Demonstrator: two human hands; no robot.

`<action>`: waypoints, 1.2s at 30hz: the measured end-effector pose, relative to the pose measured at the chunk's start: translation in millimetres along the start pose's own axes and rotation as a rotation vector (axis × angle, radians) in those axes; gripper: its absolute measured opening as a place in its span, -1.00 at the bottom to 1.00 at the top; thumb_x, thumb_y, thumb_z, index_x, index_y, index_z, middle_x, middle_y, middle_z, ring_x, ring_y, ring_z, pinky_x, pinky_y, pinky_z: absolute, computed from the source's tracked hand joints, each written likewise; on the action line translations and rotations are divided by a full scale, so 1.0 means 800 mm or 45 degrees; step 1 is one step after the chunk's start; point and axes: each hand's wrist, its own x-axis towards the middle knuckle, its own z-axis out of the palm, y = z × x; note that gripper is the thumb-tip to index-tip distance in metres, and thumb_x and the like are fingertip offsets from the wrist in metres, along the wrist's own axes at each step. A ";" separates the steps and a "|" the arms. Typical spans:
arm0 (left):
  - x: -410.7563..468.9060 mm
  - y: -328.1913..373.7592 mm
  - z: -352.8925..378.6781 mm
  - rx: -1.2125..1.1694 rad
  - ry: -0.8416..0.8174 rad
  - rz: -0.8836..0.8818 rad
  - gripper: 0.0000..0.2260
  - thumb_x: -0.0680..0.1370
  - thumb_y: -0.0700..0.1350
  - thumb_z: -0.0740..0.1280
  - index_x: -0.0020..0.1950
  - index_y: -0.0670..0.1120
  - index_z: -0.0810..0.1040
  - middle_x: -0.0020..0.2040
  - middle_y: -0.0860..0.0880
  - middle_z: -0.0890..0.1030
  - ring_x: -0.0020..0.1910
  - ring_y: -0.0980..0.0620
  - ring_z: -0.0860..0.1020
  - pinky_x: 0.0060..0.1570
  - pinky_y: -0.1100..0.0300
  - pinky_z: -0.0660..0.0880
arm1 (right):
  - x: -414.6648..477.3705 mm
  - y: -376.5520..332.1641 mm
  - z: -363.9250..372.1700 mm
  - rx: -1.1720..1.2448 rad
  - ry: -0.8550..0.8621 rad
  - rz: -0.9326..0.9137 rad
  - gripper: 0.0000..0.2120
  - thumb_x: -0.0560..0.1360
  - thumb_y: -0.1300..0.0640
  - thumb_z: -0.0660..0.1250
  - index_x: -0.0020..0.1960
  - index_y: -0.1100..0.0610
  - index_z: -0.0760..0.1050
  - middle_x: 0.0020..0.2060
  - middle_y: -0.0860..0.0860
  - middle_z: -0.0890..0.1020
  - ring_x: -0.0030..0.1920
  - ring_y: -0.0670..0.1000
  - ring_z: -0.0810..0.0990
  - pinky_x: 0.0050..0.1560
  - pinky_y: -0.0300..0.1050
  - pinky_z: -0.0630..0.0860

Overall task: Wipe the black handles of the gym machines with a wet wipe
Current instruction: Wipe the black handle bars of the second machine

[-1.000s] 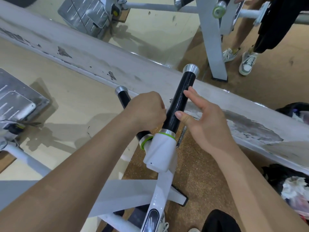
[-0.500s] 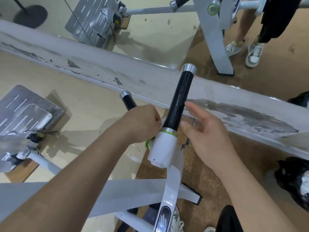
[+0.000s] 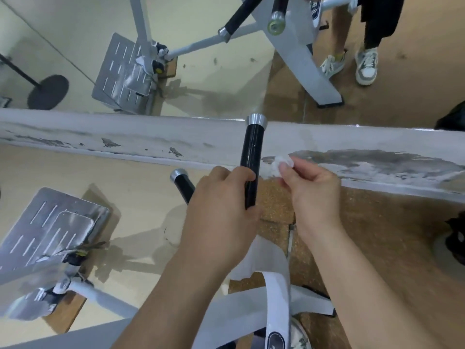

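Two black handles with silver end caps rise from a white gym machine [image 3: 276,298]. My left hand [image 3: 221,207] is wrapped around the lower part of the taller handle [image 3: 251,152], thumb across its front. The shorter handle [image 3: 182,183] pokes out to the left, half hidden behind that hand. Just right of the tall handle, my right hand [image 3: 312,187] pinches a small crumpled white wet wipe [image 3: 280,163] between its fingertips, a short gap away from the black grip.
A worn white ledge [image 3: 125,139] below a wall mirror runs across behind the handles. The mirror reflects the machine and a person's legs and sneakers [image 3: 364,64]. A perforated metal footplate [image 3: 50,230] lies at lower left. Dark bags [image 3: 455,238] sit at the right edge.
My left hand has shifted from the shorter handle to the taller one. My right hand, open with spread fingers earlier, now pinches the wipe. The camera has tilted up toward the mirror.
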 end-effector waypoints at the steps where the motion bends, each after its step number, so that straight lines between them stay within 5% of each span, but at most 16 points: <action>1: -0.008 0.000 0.008 0.072 0.011 -0.011 -0.58 0.46 -0.02 0.40 0.30 0.12 0.41 0.06 0.07 0.46 -0.02 0.03 0.50 -0.19 0.25 0.31 | 0.017 0.001 0.007 0.017 0.024 0.022 -0.78 0.48 0.28 0.38 0.12 0.17 0.59 -0.13 -0.09 0.67 -0.24 -0.19 0.68 -0.08 -0.29 0.59; 3: -0.020 0.000 0.023 0.112 0.078 -0.019 -0.55 0.47 -0.05 0.40 0.35 0.07 0.41 0.10 0.01 0.47 -0.07 -0.02 0.54 -0.21 0.24 0.33 | 0.046 -0.002 0.026 0.040 0.005 0.034 -0.76 0.51 0.28 0.35 0.17 0.20 0.57 -0.10 -0.12 0.62 -0.22 -0.19 0.67 -0.02 -0.28 0.59; 9: -0.025 0.007 0.052 0.086 0.265 -0.066 -0.61 0.35 -0.31 0.40 0.17 -0.11 0.57 -0.07 -0.12 0.51 -0.29 -0.11 0.53 -0.35 0.19 0.34 | 0.056 0.008 0.041 0.047 -0.043 0.018 -0.91 0.47 0.32 0.38 -0.10 0.19 0.64 -0.22 0.05 0.70 -0.19 -0.03 0.70 -0.08 -0.18 0.62; 15: -0.023 0.000 0.060 0.049 0.345 -0.040 -0.62 0.37 -0.28 0.39 0.18 -0.12 0.58 -0.05 -0.11 0.51 -0.30 -0.07 0.52 -0.34 0.20 0.36 | 0.066 0.007 0.042 0.124 0.086 -0.026 -0.90 0.48 0.27 0.38 -0.10 0.10 0.63 -0.19 0.02 0.68 -0.14 -0.01 0.67 -0.02 -0.14 0.62; 18: -0.023 0.001 0.060 0.046 0.346 -0.045 -0.62 0.36 -0.28 0.40 0.16 -0.12 0.59 -0.06 -0.11 0.51 -0.29 -0.07 0.53 -0.35 0.22 0.35 | 0.068 0.010 0.052 0.109 -0.021 -0.069 -0.89 0.48 0.25 0.37 -0.03 0.17 0.66 -0.15 0.06 0.71 -0.09 0.00 0.69 0.00 -0.10 0.62; 27: -0.019 0.000 0.062 -0.004 0.353 -0.087 -0.65 0.40 -0.24 0.35 0.18 -0.07 0.59 -0.03 -0.07 0.50 -0.29 -0.03 0.52 -0.31 0.22 0.32 | 0.046 0.018 0.015 -0.339 -0.197 -0.247 -0.93 0.47 0.20 0.41 -0.10 0.09 0.67 -0.22 -0.04 0.70 -0.15 -0.07 0.67 -0.03 -0.08 0.63; 32: -0.020 0.001 0.060 -0.011 0.369 -0.091 -0.67 0.42 -0.25 0.36 0.17 -0.07 0.60 -0.03 -0.07 0.51 -0.28 -0.02 0.49 -0.31 0.21 0.30 | 0.051 0.008 0.024 0.075 -0.199 0.027 -0.89 0.50 0.33 0.34 -0.09 0.18 0.60 -0.09 0.13 0.66 -0.09 0.03 0.66 -0.07 -0.16 0.62; 36: -0.019 -0.003 0.061 -0.025 0.361 -0.093 -0.67 0.43 -0.25 0.35 0.18 -0.06 0.59 -0.02 -0.07 0.52 -0.30 -0.02 0.50 -0.28 0.22 0.29 | 0.036 0.015 0.023 0.051 -0.194 -0.021 -0.88 0.46 0.38 0.36 -0.17 0.21 0.60 -0.19 0.20 0.68 -0.16 0.08 0.69 -0.05 -0.10 0.63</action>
